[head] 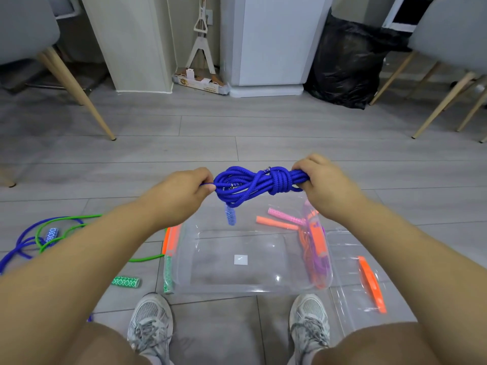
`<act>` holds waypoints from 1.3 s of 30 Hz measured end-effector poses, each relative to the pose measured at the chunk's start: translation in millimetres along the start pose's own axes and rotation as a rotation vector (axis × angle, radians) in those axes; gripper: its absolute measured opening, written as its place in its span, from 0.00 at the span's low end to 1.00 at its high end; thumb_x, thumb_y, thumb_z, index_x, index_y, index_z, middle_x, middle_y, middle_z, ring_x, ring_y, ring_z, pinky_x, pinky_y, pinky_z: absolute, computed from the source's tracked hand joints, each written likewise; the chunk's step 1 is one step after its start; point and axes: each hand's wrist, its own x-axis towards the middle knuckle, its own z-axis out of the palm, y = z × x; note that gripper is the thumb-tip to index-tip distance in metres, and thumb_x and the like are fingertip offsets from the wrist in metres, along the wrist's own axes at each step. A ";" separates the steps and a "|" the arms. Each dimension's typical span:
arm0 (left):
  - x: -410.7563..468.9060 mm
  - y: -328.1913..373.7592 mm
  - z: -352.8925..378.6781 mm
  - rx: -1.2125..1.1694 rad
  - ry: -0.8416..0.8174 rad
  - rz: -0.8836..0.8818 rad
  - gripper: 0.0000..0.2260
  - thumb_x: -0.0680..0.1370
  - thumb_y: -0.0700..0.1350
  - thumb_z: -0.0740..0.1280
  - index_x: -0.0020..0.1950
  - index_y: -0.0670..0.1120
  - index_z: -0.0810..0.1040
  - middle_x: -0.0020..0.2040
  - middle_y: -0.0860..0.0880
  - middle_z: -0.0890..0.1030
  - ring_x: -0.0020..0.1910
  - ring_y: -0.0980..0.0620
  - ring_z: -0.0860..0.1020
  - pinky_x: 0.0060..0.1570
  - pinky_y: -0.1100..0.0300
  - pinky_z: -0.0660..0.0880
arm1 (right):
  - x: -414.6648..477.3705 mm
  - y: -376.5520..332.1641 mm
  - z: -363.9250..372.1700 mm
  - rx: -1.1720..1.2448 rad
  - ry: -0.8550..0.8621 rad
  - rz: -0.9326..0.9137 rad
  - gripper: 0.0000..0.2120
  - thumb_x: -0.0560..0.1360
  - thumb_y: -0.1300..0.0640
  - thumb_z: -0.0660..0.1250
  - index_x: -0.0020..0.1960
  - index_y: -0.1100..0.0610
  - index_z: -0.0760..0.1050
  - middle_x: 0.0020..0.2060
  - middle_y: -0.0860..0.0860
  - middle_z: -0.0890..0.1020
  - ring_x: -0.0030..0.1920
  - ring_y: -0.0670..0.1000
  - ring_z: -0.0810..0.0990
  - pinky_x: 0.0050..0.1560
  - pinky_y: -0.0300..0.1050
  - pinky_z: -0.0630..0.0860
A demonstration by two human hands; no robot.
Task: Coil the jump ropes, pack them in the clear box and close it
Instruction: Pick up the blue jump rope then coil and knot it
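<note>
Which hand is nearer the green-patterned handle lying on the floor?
Left. The left hand grips the blue coil up and right of the green handle; the right hand is farther right.

Coiled rope [259, 181] is deep blue, box [184, 259] see-through with orange latches [371, 284], pink handle [286, 216], green diamond-patterned handle [125, 282], green rope [66, 226] on grey floor [237, 127].

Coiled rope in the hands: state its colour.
Solid blue coiled rope, held between left hand and right hand; head view.
</note>
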 end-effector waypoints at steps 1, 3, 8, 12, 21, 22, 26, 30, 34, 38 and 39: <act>-1.9 2.2 0.1 0.012 -0.005 0.010 0.09 0.81 0.51 0.58 0.46 0.48 0.73 0.35 0.51 0.73 0.37 0.48 0.71 0.37 0.57 0.66 | -1.1 0.7 -0.4 -0.018 0.000 0.001 0.13 0.75 0.67 0.59 0.57 0.59 0.75 0.52 0.55 0.73 0.49 0.58 0.74 0.51 0.54 0.72; -5.5 4.2 1.2 0.058 -0.022 0.019 0.14 0.80 0.56 0.58 0.44 0.49 0.75 0.32 0.52 0.73 0.34 0.51 0.71 0.35 0.58 0.66 | -3.8 2.7 -0.6 -0.043 -0.008 0.007 0.14 0.75 0.67 0.59 0.57 0.58 0.75 0.53 0.55 0.74 0.49 0.58 0.74 0.50 0.55 0.73; -9.7 -14.9 -6.1 0.018 -0.020 -0.011 0.15 0.79 0.57 0.59 0.38 0.50 0.72 0.30 0.50 0.72 0.33 0.49 0.71 0.38 0.55 0.70 | -18.5 17.6 -6.6 -0.078 0.054 0.087 0.13 0.75 0.67 0.59 0.56 0.57 0.75 0.52 0.52 0.75 0.49 0.58 0.74 0.47 0.53 0.74; -11.3 -15.4 1.1 0.025 -0.030 -0.014 0.13 0.79 0.56 0.59 0.36 0.54 0.71 0.31 0.50 0.74 0.33 0.49 0.71 0.38 0.56 0.70 | -23.8 17.8 -7.6 -0.109 0.075 0.100 0.12 0.75 0.66 0.59 0.56 0.58 0.75 0.53 0.53 0.75 0.49 0.58 0.74 0.45 0.53 0.74; -19.3 -3.9 6.8 0.058 0.004 0.078 0.12 0.78 0.62 0.57 0.39 0.59 0.73 0.33 0.51 0.75 0.34 0.51 0.72 0.39 0.55 0.72 | -28.3 21.4 -10.3 -0.073 0.118 0.183 0.14 0.74 0.68 0.59 0.55 0.57 0.76 0.51 0.53 0.77 0.49 0.57 0.73 0.47 0.50 0.73; -19.1 -8.3 5.4 0.045 -0.007 0.072 0.12 0.78 0.61 0.57 0.38 0.60 0.71 0.33 0.51 0.75 0.35 0.50 0.72 0.40 0.54 0.73 | -30.1 22.1 -11.7 -0.068 0.123 0.185 0.14 0.74 0.67 0.59 0.55 0.57 0.76 0.51 0.53 0.78 0.49 0.58 0.74 0.47 0.51 0.74; -18.1 -16.3 2.2 -0.030 0.020 0.040 0.13 0.77 0.60 0.57 0.35 0.60 0.70 0.31 0.53 0.74 0.34 0.50 0.72 0.38 0.56 0.71 | -35.5 20.7 -11.4 -0.070 0.166 0.164 0.13 0.74 0.67 0.60 0.54 0.57 0.77 0.50 0.54 0.79 0.50 0.60 0.75 0.46 0.50 0.73; -17.0 -11.8 8.3 -0.047 -0.019 0.000 0.12 0.80 0.52 0.60 0.36 0.57 0.70 0.29 0.55 0.70 0.30 0.55 0.68 0.33 0.61 0.65 | -35.4 17.5 -15.2 -0.053 0.169 0.145 0.12 0.74 0.67 0.61 0.54 0.59 0.77 0.49 0.55 0.78 0.49 0.59 0.74 0.47 0.50 0.72; -13.0 -18.1 4.2 -0.072 -0.032 -0.016 0.12 0.80 0.52 0.60 0.36 0.54 0.71 0.30 0.52 0.71 0.31 0.51 0.68 0.36 0.59 0.67 | -39.9 20.1 -23.6 -0.022 0.153 0.131 0.10 0.75 0.65 0.62 0.53 0.58 0.77 0.49 0.53 0.78 0.49 0.57 0.74 0.48 0.51 0.72; -7.0 -16.2 10.9 -0.066 -0.039 -0.016 0.09 0.81 0.50 0.59 0.41 0.53 0.73 0.35 0.51 0.75 0.37 0.48 0.71 0.39 0.58 0.68 | -40.5 16.6 -33.4 0.030 0.132 0.125 0.09 0.75 0.64 0.62 0.52 0.57 0.77 0.46 0.53 0.78 0.44 0.55 0.74 0.47 0.51 0.73; -4.4 -14.6 13.2 -0.073 -0.041 -0.014 0.09 0.81 0.49 0.58 0.43 0.53 0.73 0.37 0.52 0.76 0.38 0.48 0.72 0.39 0.59 0.69 | -40.3 16.1 -38.7 0.083 0.103 0.129 0.08 0.75 0.64 0.62 0.50 0.56 0.77 0.45 0.52 0.78 0.42 0.55 0.75 0.46 0.51 0.74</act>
